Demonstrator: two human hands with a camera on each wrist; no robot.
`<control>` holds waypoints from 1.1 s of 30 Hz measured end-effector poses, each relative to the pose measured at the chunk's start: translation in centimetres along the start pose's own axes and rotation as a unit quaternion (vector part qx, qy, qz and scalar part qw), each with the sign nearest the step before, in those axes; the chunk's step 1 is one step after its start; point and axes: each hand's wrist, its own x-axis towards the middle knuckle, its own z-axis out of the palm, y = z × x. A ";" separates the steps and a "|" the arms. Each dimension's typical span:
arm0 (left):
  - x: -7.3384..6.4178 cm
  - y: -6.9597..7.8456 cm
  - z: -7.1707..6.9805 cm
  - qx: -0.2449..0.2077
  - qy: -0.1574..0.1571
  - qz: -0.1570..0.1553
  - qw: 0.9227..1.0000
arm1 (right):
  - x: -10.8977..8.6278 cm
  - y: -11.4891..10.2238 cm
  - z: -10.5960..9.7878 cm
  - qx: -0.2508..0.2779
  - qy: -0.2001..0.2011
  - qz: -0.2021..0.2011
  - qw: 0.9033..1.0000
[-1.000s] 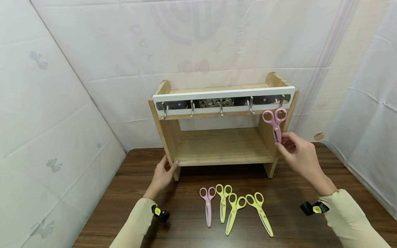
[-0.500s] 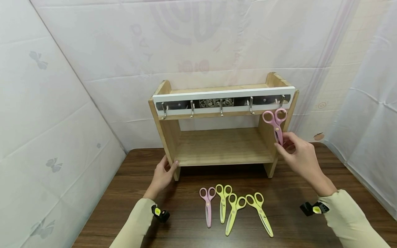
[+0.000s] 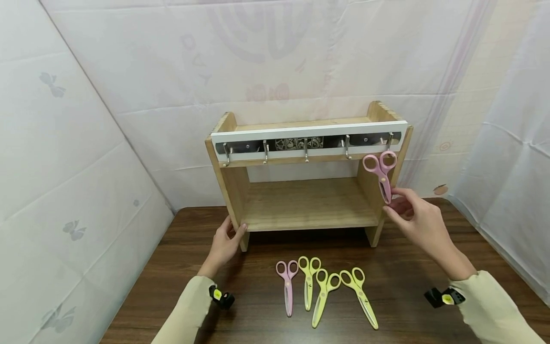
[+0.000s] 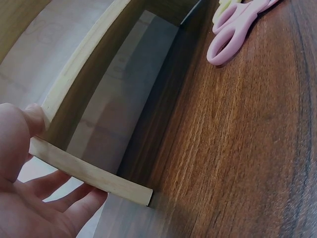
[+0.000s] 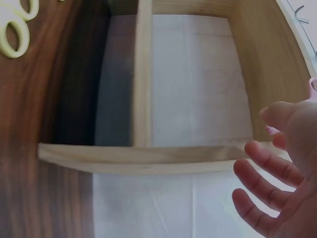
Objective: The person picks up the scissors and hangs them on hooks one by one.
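Observation:
A pair of pink scissors (image 3: 382, 177) hangs blades down by one finger loop at the rightmost hook of the wooden shelf (image 3: 309, 203). Just below and right of its blades is my right hand (image 3: 418, 220). The thumb and fingers are apart around the blade tip, and the right wrist view shows the fingers spread. With my left hand (image 3: 225, 241) I grip the shelf's lower left side board (image 4: 94, 171), thumb in front and fingers behind. Another pair of pink scissors (image 3: 288, 286) and several yellow scissors (image 3: 325, 296) lie in front of the shelf.
Across the shelf's upper front runs a white hook rail (image 3: 258, 131) with several metal hooks; the hooks left of the hanging scissors are bare. The shelf stands on a dark wooden table (image 3: 249, 315). Pale cloth walls (image 3: 172, 95) enclose the back and sides.
My right thumb and fingers have parted from the hanging pink scissors' blades, and the hand has moved slightly down and right. The blade tip now shows. My left hand keeps its grip on the shelf.

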 end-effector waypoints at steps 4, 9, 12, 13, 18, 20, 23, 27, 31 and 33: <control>-0.1 -0.1 -0.1 0.000 0.003 0.007 1.000 | -1.6 0.3 0.0 -0.009 -0.034 0.005 0.999; -0.3 -0.1 -0.2 -0.004 0.001 0.002 1.000 | -4.0 0.3 0.6 -0.016 -0.086 0.010 0.996; -0.3 -0.2 -0.3 -0.005 -0.002 0.001 1.000 | -5.4 -0.1 0.9 -0.015 -0.128 0.030 0.991; -0.3 -0.2 -0.3 -0.005 -0.003 0.001 1.000 | -5.8 -0.3 1.1 -0.015 -0.143 0.040 0.989; -0.3 -0.2 -0.3 -0.006 -0.004 -0.001 1.000 | -8.0 -1.7 1.8 -0.017 -0.209 0.090 0.974; -0.2 -0.1 -0.3 -0.007 -0.004 0.000 1.000 | -8.7 -2.3 2.1 -0.020 -0.224 0.104 0.969; -0.1 -0.1 -0.2 -0.005 -0.002 0.000 1.000 | -9.7 -3.1 2.5 -0.020 -0.244 0.122 0.962; -0.1 0.0 -0.1 -0.005 -0.002 0.002 1.000 | -10.6 -4.1 2.8 -0.010 -0.278 0.151 0.949; -0.1 0.0 0.0 -0.007 -0.002 0.004 1.000 | -11.1 -5.0 3.0 0.006 -0.308 0.174 0.935; 0.0 0.0 0.0 -0.007 -0.003 0.004 1.000 | -11.3 -5.4 3.1 0.009 -0.320 0.187 0.929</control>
